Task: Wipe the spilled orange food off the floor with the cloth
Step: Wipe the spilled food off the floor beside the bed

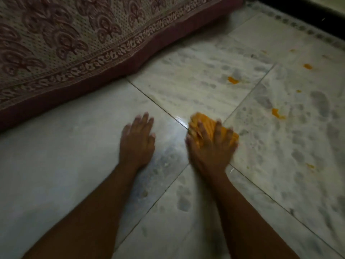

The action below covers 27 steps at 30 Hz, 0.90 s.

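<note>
Orange cloth [211, 128] lies bunched on the marble floor [74, 165], near the middle of the view where several tile joints meet. The right hand [209, 144] presses down on it with fingers spread and slightly curled over the folds; the blur makes it hard to say whether it truly grips the cloth or only pushes it flat. The left hand [137, 141] rests on the floor just beside it, fingers straight and holding nothing, apparently as a prop.

Orange food is scattered toward the right edge of the floor, well apart from the cloth: one spot [233, 80] beyond it, another [278, 114] to its right, one [307, 66] farther off, one [310, 166] nearer the person, plus a few smaller flecks. A wet sheen shows on the tile just beside the cloth. A patterned bedspread [65, 43] hangs to the floor along the far left.

Most of the spill looks still to be wiped. To do the stroke well, I would keep the palm flat and the weight over the cloth, and sweep outward to each spot, drawing the food back toward one place rather than smearing it across tiles. Folding the cloth to a clean face between spots would likely help, since its own colour will hide how soiled it is. The joints may trap residue, so passes along them seem wise. Keeping strokes away from the bedspread avoids staining it.
</note>
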Each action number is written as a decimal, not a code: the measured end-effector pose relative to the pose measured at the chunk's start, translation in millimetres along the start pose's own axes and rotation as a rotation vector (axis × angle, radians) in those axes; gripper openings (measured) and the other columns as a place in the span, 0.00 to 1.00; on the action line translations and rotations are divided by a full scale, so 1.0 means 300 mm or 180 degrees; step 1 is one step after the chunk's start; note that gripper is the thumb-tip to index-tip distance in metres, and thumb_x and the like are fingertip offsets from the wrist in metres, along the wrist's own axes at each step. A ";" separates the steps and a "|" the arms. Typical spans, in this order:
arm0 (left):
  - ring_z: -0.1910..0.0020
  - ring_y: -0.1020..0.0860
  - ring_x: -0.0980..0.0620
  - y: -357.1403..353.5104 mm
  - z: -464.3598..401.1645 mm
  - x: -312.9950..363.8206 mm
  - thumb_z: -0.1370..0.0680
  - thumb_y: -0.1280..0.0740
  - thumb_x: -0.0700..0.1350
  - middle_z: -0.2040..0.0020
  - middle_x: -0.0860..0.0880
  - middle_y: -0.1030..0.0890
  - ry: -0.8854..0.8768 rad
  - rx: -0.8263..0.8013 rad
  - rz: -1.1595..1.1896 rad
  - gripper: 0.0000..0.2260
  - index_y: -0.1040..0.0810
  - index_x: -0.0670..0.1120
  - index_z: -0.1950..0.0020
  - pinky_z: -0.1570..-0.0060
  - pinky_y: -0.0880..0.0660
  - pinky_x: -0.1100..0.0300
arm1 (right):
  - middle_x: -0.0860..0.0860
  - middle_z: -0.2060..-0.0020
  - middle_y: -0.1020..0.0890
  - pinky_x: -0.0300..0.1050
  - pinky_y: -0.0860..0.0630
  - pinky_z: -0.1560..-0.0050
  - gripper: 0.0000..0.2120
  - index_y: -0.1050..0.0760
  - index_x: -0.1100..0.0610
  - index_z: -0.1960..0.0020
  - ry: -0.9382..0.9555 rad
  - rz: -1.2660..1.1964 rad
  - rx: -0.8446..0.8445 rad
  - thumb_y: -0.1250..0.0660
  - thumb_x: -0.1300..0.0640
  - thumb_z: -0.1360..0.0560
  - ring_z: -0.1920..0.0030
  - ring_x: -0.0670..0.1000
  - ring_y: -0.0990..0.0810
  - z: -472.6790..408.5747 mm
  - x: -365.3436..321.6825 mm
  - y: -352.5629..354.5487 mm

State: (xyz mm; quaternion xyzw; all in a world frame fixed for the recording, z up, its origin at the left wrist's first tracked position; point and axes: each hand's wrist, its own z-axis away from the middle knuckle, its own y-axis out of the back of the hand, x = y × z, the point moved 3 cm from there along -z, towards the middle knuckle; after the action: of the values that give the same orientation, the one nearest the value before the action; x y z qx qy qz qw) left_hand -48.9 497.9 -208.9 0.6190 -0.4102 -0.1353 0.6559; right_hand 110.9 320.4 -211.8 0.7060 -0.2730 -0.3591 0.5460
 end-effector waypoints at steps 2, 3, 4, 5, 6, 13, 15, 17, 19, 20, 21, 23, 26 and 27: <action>0.18 0.39 0.46 -0.044 -0.036 -0.002 0.19 0.45 0.54 0.16 0.49 0.38 0.0043 0.0071 -0.0234 0.28 0.34 0.51 0.19 0.23 0.41 0.42 | 0.50 0.15 0.46 0.68 0.59 0.20 0.31 0.42 0.32 0.20 0.0037 -0.0028 0.0085 0.50 0.26 0.21 0.16 0.63 0.53 -0.108 -0.086 -0.059; 0.18 0.39 0.47 -0.057 -0.034 -0.005 0.19 0.45 0.54 0.16 0.50 0.39 0.0069 0.0099 -0.0269 0.28 0.35 0.52 0.18 0.23 0.41 0.43 | 0.49 0.15 0.46 0.66 0.61 0.20 0.31 0.42 0.32 0.20 0.0164 -0.0022 0.0134 0.49 0.26 0.21 0.16 0.62 0.54 -0.120 -0.108 -0.078; 0.18 0.40 0.47 -0.058 -0.037 -0.006 0.18 0.45 0.54 0.16 0.50 0.39 0.0051 0.0084 -0.0275 0.28 0.35 0.52 0.18 0.23 0.41 0.43 | 0.48 0.16 0.46 0.65 0.61 0.20 0.30 0.42 0.31 0.20 0.0333 -0.0062 0.0155 0.49 0.27 0.21 0.16 0.61 0.54 -0.112 -0.107 -0.078; 0.18 0.40 0.47 -0.065 -0.015 -0.009 0.19 0.45 0.54 0.16 0.50 0.39 0.0068 0.0080 -0.0251 0.28 0.35 0.52 0.18 0.23 0.41 0.43 | 0.48 0.16 0.45 0.65 0.59 0.19 0.29 0.41 0.32 0.20 0.0585 -0.0059 0.0175 0.48 0.28 0.20 0.16 0.61 0.53 -0.062 -0.084 -0.075; 0.18 0.39 0.47 -0.052 -0.012 -0.001 0.19 0.45 0.54 0.16 0.49 0.38 0.0065 0.0082 -0.0268 0.27 0.34 0.51 0.19 0.23 0.40 0.43 | 0.48 0.16 0.44 0.65 0.54 0.19 0.29 0.41 0.32 0.21 0.0810 -0.0015 0.0145 0.48 0.28 0.20 0.16 0.60 0.51 -0.011 -0.045 -0.047; 0.16 0.43 0.48 -0.014 -0.047 0.016 0.18 0.46 0.55 0.15 0.50 0.44 0.0223 -0.0050 -0.0308 0.28 0.39 0.53 0.17 0.21 0.42 0.41 | 0.50 0.16 0.45 0.72 0.43 0.24 0.32 0.42 0.30 0.21 -0.0415 0.0097 0.0012 0.43 0.28 0.23 0.17 0.66 0.48 -0.106 0.105 0.020; 0.16 0.45 0.49 -0.021 -0.042 0.016 0.18 0.47 0.56 0.14 0.50 0.46 0.0240 -0.0203 -0.0323 0.29 0.42 0.54 0.16 0.21 0.44 0.41 | 0.53 0.16 0.41 0.74 0.47 0.24 0.31 0.39 0.32 0.21 -0.0802 0.0045 0.0242 0.41 0.29 0.23 0.18 0.69 0.46 -0.252 -0.002 -0.049; 0.16 0.45 0.49 -0.025 -0.025 0.017 0.18 0.46 0.56 0.14 0.51 0.46 0.0318 -0.0187 -0.0332 0.29 0.42 0.55 0.16 0.21 0.44 0.42 | 0.53 0.17 0.39 0.72 0.50 0.22 0.30 0.36 0.34 0.21 -0.0454 -0.0003 0.0279 0.41 0.30 0.22 0.18 0.68 0.45 -0.339 -0.111 -0.109; 0.16 0.43 0.48 -0.033 -0.042 0.014 0.18 0.46 0.56 0.15 0.50 0.44 0.0279 -0.0140 -0.0394 0.29 0.41 0.54 0.16 0.21 0.43 0.42 | 0.50 0.16 0.42 0.68 0.52 0.21 0.29 0.39 0.33 0.21 0.0126 -0.0019 0.0149 0.44 0.30 0.20 0.17 0.65 0.49 -0.325 -0.165 -0.122; 0.17 0.42 0.48 -0.039 -0.059 0.011 0.18 0.46 0.56 0.15 0.50 0.44 0.0270 -0.0127 -0.0394 0.28 0.40 0.54 0.16 0.21 0.43 0.41 | 0.48 0.16 0.44 0.68 0.51 0.20 0.28 0.42 0.31 0.20 0.0435 -0.0010 0.0065 0.47 0.30 0.20 0.16 0.62 0.51 -0.288 -0.158 -0.103; 0.17 0.42 0.48 -0.031 -0.092 0.007 0.18 0.46 0.56 0.15 0.50 0.44 0.0287 -0.0052 -0.0447 0.29 0.40 0.53 0.16 0.21 0.43 0.41 | 0.47 0.16 0.46 0.68 0.49 0.20 0.28 0.44 0.30 0.20 0.0766 -0.0044 0.0006 0.49 0.29 0.20 0.16 0.61 0.52 -0.246 -0.142 -0.068; 0.17 0.41 0.46 -0.029 -0.172 -0.005 0.17 0.48 0.57 0.15 0.49 0.43 0.0368 -0.0089 -0.0495 0.29 0.39 0.51 0.16 0.22 0.42 0.40 | 0.46 0.16 0.46 0.68 0.43 0.23 0.28 0.46 0.29 0.20 0.1118 -0.0017 -0.0128 0.50 0.29 0.20 0.16 0.60 0.51 -0.130 -0.043 -0.035; 0.17 0.42 0.45 -0.046 -0.266 0.016 0.17 0.52 0.57 0.15 0.48 0.42 0.0235 -0.0209 -0.0422 0.30 0.40 0.47 0.16 0.21 0.42 0.37 | 0.48 0.16 0.43 0.71 0.37 0.26 0.29 0.41 0.30 0.21 0.0551 0.0092 0.0007 0.44 0.29 0.22 0.17 0.63 0.44 -0.092 0.146 0.012; 0.16 0.43 0.46 -0.056 -0.289 0.022 0.17 0.53 0.57 0.15 0.49 0.44 0.0153 -0.0236 -0.0424 0.31 0.41 0.47 0.16 0.21 0.44 0.37 | 0.49 0.16 0.42 0.72 0.39 0.25 0.30 0.40 0.30 0.22 0.0165 0.0088 0.0103 0.44 0.29 0.22 0.18 0.64 0.43 -0.141 0.168 0.008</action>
State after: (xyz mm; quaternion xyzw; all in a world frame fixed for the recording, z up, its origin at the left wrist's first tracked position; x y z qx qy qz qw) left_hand 21.9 550.8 -212.9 0.6233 -0.3470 -0.1789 0.6776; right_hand 174.9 304.7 -213.9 0.7199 -0.2744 -0.3286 0.5463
